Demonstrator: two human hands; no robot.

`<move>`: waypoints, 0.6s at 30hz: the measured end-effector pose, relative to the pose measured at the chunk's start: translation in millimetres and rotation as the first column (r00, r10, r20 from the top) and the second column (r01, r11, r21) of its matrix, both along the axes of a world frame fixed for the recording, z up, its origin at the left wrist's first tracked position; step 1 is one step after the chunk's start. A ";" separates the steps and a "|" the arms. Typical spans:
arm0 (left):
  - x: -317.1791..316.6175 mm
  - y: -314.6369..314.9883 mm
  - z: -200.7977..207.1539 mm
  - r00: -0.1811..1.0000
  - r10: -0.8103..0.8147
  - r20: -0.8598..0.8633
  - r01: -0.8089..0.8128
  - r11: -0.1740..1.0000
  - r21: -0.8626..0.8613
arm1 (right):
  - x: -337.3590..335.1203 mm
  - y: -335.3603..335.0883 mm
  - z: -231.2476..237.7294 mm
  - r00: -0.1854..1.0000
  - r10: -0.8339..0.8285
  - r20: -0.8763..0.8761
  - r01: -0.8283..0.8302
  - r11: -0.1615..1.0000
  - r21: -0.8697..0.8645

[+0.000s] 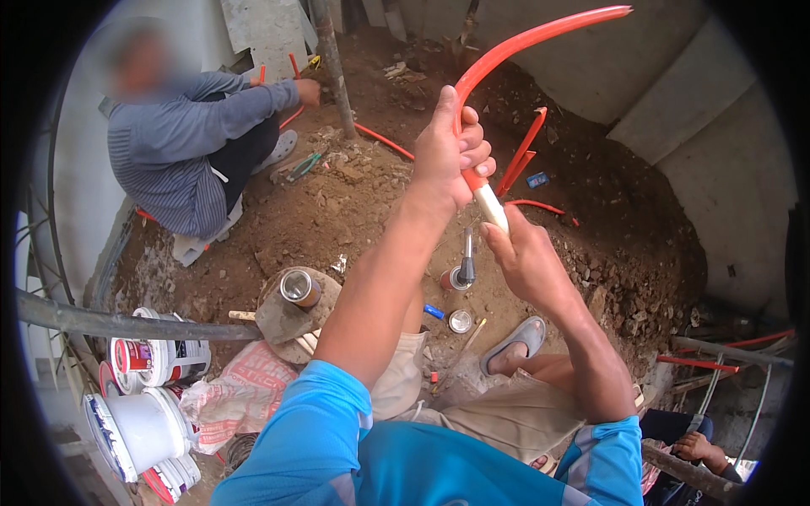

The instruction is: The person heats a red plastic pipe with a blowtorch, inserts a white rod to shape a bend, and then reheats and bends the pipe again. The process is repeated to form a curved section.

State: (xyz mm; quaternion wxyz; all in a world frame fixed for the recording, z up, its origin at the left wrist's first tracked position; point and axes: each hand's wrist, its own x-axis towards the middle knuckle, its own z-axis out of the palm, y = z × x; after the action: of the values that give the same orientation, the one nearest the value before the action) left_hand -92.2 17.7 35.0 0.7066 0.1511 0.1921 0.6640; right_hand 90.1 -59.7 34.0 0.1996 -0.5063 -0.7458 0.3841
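Observation:
My left hand [456, 152] is closed round a curved orange plastic pipe [540, 30], whose free end arcs up to the right. Just below that fist, the pipe meets a white tube-like piece [490, 207]. My right hand [527, 257] grips the lower part of this white piece, hiding its far end; how the two parts join cannot be made out. Beneath my hands, a gas torch [467, 268] stands on the dirt. Close to it lie a blue lighter [434, 312] and a small round open tin [460, 321].
At left a person [186, 143] squats by orange pipes, with pliers [304, 167] nearby. Upright orange pipes [521, 156] rise from the soil. A can [299, 288] sits on a slab. White buckets [148, 430] and a sack [240, 388] lie lower left. Another person's hand [696, 447] shows lower right.

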 end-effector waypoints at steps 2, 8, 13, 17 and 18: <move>5.0 2.3 0.0 0.999 0.044 -0.017 -0.045 0.998 -0.037 | -1.2 -4.0 -4.5 0.966 -0.056 0.251 -0.025 0.951 0.308; -8.7 -2.8 -10.5 0.979 -0.173 0.112 0.146 0.967 0.210 | 11.6 4.3 0.6 0.959 0.088 -0.270 -0.179 0.925 -0.336; 1.5 -0.5 -8.3 0.885 -0.421 0.198 0.308 0.848 0.431 | 13.3 -0.7 -21.7 0.455 -0.338 -0.824 -0.647 0.510 -0.567; -8.4 3.7 -13.4 0.940 -0.292 0.175 0.242 0.935 0.260 | 9.7 4.6 -9.1 0.560 -0.363 -0.744 -0.579 0.472 -0.665; -7.3 4.9 -13.7 0.956 -0.252 0.149 0.222 0.956 0.192 | 9.6 6.2 -7.3 0.597 -0.352 -0.721 -0.535 0.495 -0.685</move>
State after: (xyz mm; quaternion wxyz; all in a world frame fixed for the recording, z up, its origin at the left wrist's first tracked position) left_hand -99.5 22.6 21.2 0.7795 0.1760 0.0523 0.5989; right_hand 99.7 -53.5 26.7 0.2034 -0.2582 -0.3042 0.8941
